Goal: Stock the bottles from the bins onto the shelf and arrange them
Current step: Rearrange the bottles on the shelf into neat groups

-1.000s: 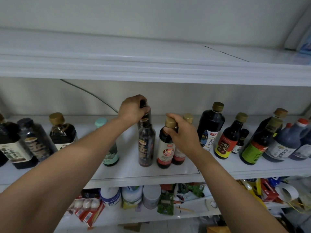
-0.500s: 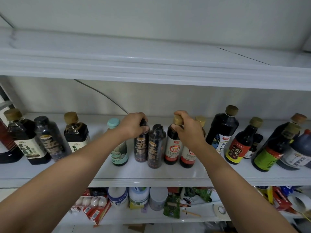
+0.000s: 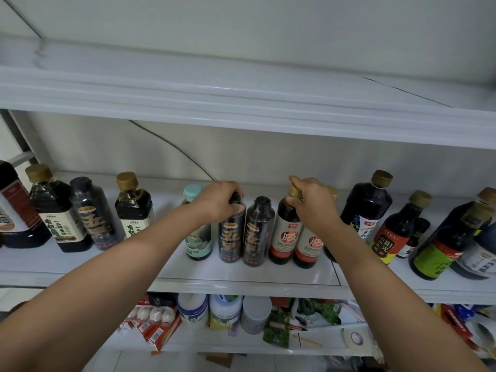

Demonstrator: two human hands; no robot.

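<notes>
My left hand (image 3: 218, 200) grips the top of a dark black-labelled bottle (image 3: 231, 237) that stands upright on the white middle shelf (image 3: 241, 283). A matching black bottle (image 3: 257, 232) stands right beside it. My right hand (image 3: 312, 204) pinches the gold cap of a red-and-white labelled bottle (image 3: 285, 234); a second bottle of the same kind (image 3: 308, 248) stands to its right, its top hidden by my hand. A bottle with a pale teal cap (image 3: 197, 237) sits behind my left wrist.
Several dark sauce bottles stand at the shelf's left (image 3: 59, 218) and right (image 3: 367, 208) ends. The upper shelf (image 3: 241, 103) overhangs close above. The lower shelf (image 3: 214, 342) holds white jars, red packets and clutter. A grey cable (image 3: 171, 146) runs down the back wall.
Both hands lowered their bottles onto the shelf and slid them together into a row. The view shifted right, so more bottles on the left came into sight.
</notes>
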